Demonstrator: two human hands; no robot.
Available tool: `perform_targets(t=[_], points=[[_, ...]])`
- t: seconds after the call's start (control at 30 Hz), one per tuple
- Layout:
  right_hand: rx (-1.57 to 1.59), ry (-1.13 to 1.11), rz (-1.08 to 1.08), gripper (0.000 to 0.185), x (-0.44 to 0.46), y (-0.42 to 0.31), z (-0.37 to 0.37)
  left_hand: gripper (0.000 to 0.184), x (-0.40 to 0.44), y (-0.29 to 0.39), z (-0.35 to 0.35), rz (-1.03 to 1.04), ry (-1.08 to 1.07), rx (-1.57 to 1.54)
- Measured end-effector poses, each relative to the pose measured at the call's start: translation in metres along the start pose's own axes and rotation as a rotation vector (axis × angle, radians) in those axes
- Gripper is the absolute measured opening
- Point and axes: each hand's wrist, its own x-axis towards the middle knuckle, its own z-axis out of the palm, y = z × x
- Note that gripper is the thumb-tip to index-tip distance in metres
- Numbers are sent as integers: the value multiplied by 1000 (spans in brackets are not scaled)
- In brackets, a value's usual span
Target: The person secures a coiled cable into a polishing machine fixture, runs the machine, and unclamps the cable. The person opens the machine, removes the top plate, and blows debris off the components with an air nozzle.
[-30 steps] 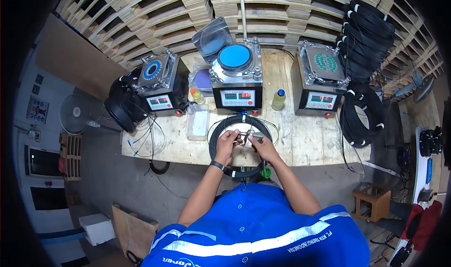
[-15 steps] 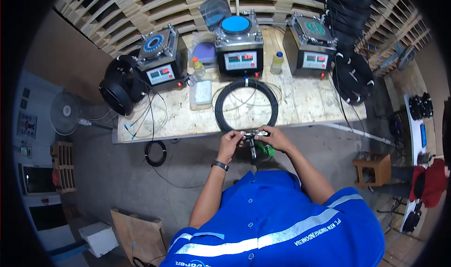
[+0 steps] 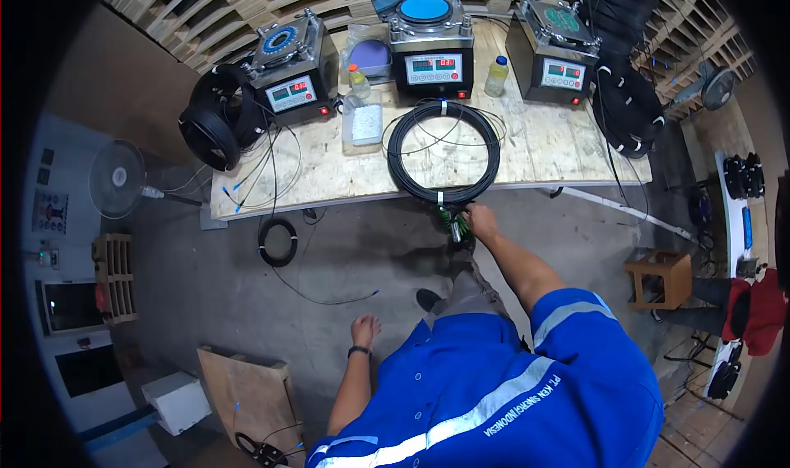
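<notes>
My right hand (image 3: 480,221) is at the front edge of the table, its fingers closed beside a small metal cylinder (image 3: 456,232) and some green strands (image 3: 445,216); what the fingers hold is too small to make out. Just above it, a large coil of black cable (image 3: 395,157) with white ties lies on the wooden table (image 3: 329,176) and reaches its front edge. My left hand (image 3: 365,330) hangs low over the floor, away from the table, with its fingers loosely apart and nothing visible in it.
Three machines with lit displays, left (image 3: 291,94), middle (image 3: 434,69) and right (image 3: 563,74), stand along the back. Two bottles and a plastic box (image 3: 363,127) are between them. More cable coils flank the table. A person in red (image 3: 753,312) is at far right.
My left hand has let go of the metal piece and dropped down toward my body. My right hand has moved to the table's front edge below the coil. The view has shifted.
</notes>
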Motion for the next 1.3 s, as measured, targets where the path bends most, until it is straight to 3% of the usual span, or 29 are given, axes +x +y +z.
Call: perform_targets(t=[0.07,0.1,0.23,0.33,0.43,0.5,0.6,0.67,0.73,0.77,0.83,0.87,0.9,1.0,1.1,1.17,1.3], points=[[36,-1,3,21,5,-3,19,16,-12,-34,-58,-86,123,106],[32,-40,79,23,6,-10,22,15,-30,-38,-74,51,125,389],[106,-34,283,33,9,-20,29,19,-13,-48,-78,254,119,569],[131,-77,311,38,7,-22,23,23,9,-60,-77,426,118,728],[22,-122,177,45,11,-28,14,28,16,-55,-71,602,128,858],[3,-355,164,44,15,-38,-16,29,53,4,-12,342,205,693],[-111,-515,97,50,39,-50,-52,23,58,131,109,1004,143,615],[-93,-653,22,51,67,-59,-85,19,39,221,187,1194,31,627],[48,-573,-98,50,101,-54,-98,19,21,286,256,1085,-81,611],[186,-380,-201,45,116,-55,-104,20,24,310,285,1148,-118,636],[501,-257,-101,37,143,-83,-148,21,36,344,337,1286,-199,657],[807,-238,-40,35,158,-88,-160,22,38,360,360,1312,-211,721],[771,-79,-192,33,184,-80,-159,24,42,374,381,1362,-201,684],[932,0,-165,33,233,-82,-188,28,45,414,426,1319,-142,611],[860,112,-261,34,281,-82,-211,33,56,454,457,1391,-105,694],[864,120,-291,36,303,-91,-234,35,58,482,474,1524,-41,735],[1017,42,-256,38,337,-98,-272,37,59,542,495,1567,-62,882]])
